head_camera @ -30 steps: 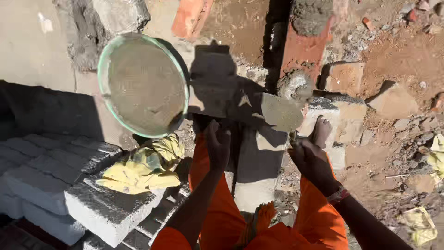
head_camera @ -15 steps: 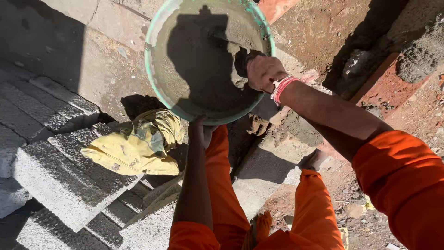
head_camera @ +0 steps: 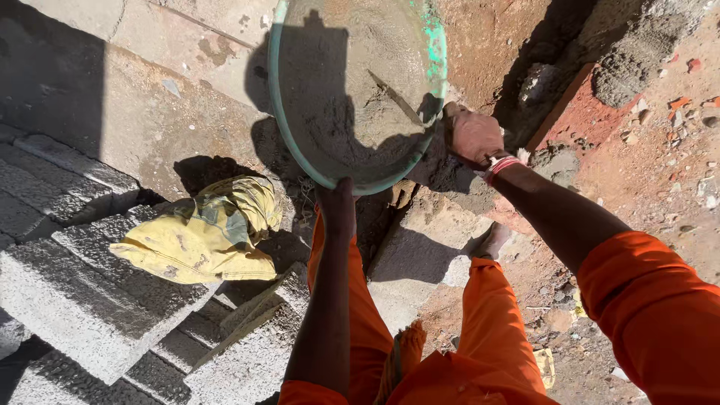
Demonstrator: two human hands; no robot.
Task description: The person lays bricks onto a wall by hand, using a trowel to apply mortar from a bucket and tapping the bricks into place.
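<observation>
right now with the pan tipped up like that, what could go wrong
The green-rimmed pan of wet mortar is held tilted by the left hand at its lower rim alone, so it could slip or spill. The right hand works a trowel inside; mortar may drop toward the bare foot below.

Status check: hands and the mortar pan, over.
Left hand grips the green mortar pan at its near rim. Right hand holds a trowel inside. Nothing blocking.
</observation>
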